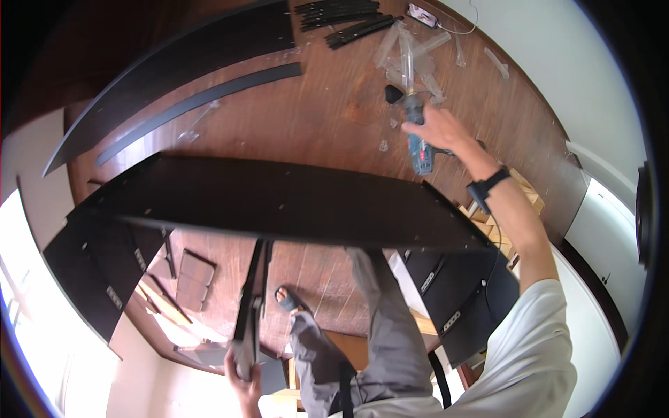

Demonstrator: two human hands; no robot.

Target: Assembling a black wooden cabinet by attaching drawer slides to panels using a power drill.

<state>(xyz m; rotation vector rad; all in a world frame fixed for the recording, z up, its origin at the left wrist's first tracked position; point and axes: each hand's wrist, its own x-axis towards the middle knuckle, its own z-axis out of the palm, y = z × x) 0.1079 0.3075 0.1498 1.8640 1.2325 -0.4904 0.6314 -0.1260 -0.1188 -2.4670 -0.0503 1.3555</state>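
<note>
Black upright side board with pale metal slides [94,268]: far left of the frame, meeting the long panel's end; looks stiff, best gripped by its bare edges, clear of the slides.
Left hand [244,390]: bottom of the frame, left of centre, fingers wrapped round the lower end of the strip.
Narrow, straight dark strip of board [249,313]: runs up from the left hand to the long panel's near edge; whether they touch, I cannot tell. Probably fairly light and rigid, apt to swing when held at one end; a hold nearer its middle should balance better.
Long flat black panel [282,198]: across the middle of the frame; likely heavy, its smooth face slippery, so opposite edges suit two hands.
Blue-grey power drill [417,143]: upper right of centre, nose towards clear plastic scraps [411,52]; likely dense for its size, hard-shelled, best held by its grip, away from the tip.
Right hand [446,132]: fingers curled over the drill; trigger contact cannot be told.
Black right-hand side board [458,292]: lower right, also with slides; seems equally stiff, edges the safest hold.
</note>
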